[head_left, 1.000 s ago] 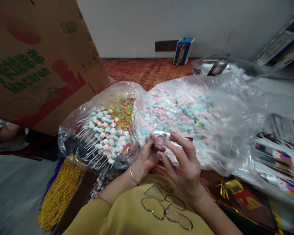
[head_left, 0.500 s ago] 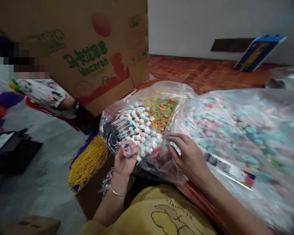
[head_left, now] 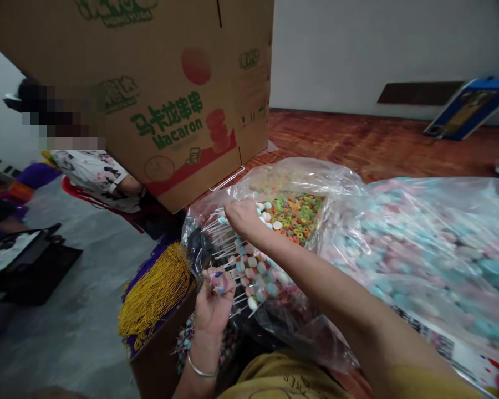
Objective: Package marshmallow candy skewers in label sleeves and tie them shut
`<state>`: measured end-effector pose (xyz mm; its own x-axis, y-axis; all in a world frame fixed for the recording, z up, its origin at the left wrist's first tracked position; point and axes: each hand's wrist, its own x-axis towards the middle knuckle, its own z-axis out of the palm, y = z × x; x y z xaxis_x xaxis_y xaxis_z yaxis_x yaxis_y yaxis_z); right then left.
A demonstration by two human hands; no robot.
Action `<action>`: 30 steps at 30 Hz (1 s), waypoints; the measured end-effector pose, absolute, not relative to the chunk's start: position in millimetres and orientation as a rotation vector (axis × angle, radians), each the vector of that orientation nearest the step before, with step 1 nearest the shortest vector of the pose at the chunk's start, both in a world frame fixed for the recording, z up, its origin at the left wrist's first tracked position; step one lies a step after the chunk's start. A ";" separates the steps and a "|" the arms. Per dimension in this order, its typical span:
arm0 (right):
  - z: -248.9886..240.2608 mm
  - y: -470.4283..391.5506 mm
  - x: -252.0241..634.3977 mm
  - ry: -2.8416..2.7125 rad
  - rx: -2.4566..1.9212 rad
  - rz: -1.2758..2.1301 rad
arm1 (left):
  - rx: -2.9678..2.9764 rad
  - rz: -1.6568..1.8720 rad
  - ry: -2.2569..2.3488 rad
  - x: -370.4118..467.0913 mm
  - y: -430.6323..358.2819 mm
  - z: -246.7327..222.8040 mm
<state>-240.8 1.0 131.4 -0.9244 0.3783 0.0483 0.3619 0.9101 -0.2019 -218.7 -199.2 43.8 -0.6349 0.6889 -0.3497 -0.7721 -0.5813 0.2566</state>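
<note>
My left hand point(head_left: 214, 305), with a bangle at the wrist, is closed on a small pink and blue printed wrapper point(head_left: 221, 281); its exact kind is unclear. My right hand point(head_left: 245, 217) reaches across and is closed at the far end of the marshmallow skewers point(head_left: 249, 265). Whatever its fingers grip is hidden behind the knuckles. The skewers lie in a pile, white sticks toward the left, with pastel marshmallows on them. Beside them are colourful ring-shaped pieces point(head_left: 301, 213) inside an opened clear plastic bag point(head_left: 336, 172).
A big cardboard carton point(head_left: 170, 166) stands at the back left. At right lies a clear bag of pastel marshmallows point(head_left: 424, 238). Gold bead strings point(head_left: 156, 299) hang left of an open box point(head_left: 153, 360) holding small wrapped pieces. Another person point(head_left: 97, 177) sits beyond the carton.
My right hand has moved from the bag's right side, across the pile, to the far end of the skewers and closed. My left hand still holds the wrapper. The view has shifted.
</note>
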 end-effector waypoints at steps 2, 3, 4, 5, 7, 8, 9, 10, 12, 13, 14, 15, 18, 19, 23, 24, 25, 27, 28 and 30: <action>131.8 6.9 -227.4 -2.975 -0.652 0.279 | -0.283 2.225 0.483 -223.0 -197.6 41.5; 132.0 10.9 -214.9 -2.961 -0.705 0.263 | -0.285 2.231 0.479 -224.8 -196.8 40.1; 132.0 15.8 -199.6 -2.940 -0.773 0.239 | -0.284 2.233 0.479 -226.4 -196.1 38.6; 131.3 21.7 -182.7 -2.917 -0.847 0.211 | -0.283 2.232 0.481 -227.6 -195.2 37.3; 126.9 35.9 -148.4 -2.847 -1.050 0.136 | -0.288 2.214 0.490 -228.6 -193.0 35.2; 122.9 43.2 -133.3 -2.826 -1.154 0.105 | -0.297 2.201 0.493 -228.3 -191.6 34.7; 117.8 50.0 -120.7 -2.838 -1.223 0.099 | -0.307 2.186 0.496 -227.5 -189.9 34.7; 112.0 55.8 -111.0 -2.859 -1.287 0.115 | -0.315 2.172 0.500 -226.2 -188.0 35.3; 100.5 63.5 -100.6 -2.913 -1.351 0.171 | -0.324 2.145 0.508 -222.1 -183.1 38.4; 95.9 65.2 -98.9 -2.926 -1.364 0.196 | -0.324 2.134 0.515 -219.6 -180.2 41.0; 92.8 65.7 -98.2 -2.928 -1.366 0.210 | -0.321 2.126 0.523 -216.9 -177.2 44.3; 91.3 65.0 -97.6 -2.919 -1.365 0.210 | -0.318 2.120 0.534 -214.3 -174.0 48.1; 95.1 56.3 -85.1 -2.878 -1.361 0.176 | -0.315 2.135 0.583 -208.3 -164.6 60.3; 97.9 51.5 -75.4 -2.845 -1.346 0.176 | -0.306 2.147 0.596 -207.0 -161.7 64.0; 106.7 23.9 -14.7 -2.566 -1.149 0.485 | -0.259 2.174 0.610 -202.6 -150.3 73.8; 107.2 15.0 2.3 -2.475 -1.081 0.627 | -0.259 2.169 0.605 -200.6 -147.3 75.1; 106.9 5.7 18.4 -2.385 -1.027 0.767 | -0.260 2.158 0.598 -198.1 -144.1 76.2; 104.0 -13.1 46.3 -2.220 -0.971 1.011 | -0.247 2.124 0.574 -190.8 -137.3 78.3; 101.5 -21.8 57.8 -2.148 -0.967 1.105 | -0.238 2.104 0.563 -186.1 -133.7 79.5; 95.4 -36.9 76.9 -2.028 -0.973 1.236 | -0.230 2.066 0.551 -175.2 -126.2 81.9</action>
<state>76.9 -36.9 95.4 -0.5752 0.8126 0.0937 0.2890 0.3091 -0.9060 -175.2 -126.2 81.9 -0.5300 0.7614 -0.3733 -0.8461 -0.4459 0.2920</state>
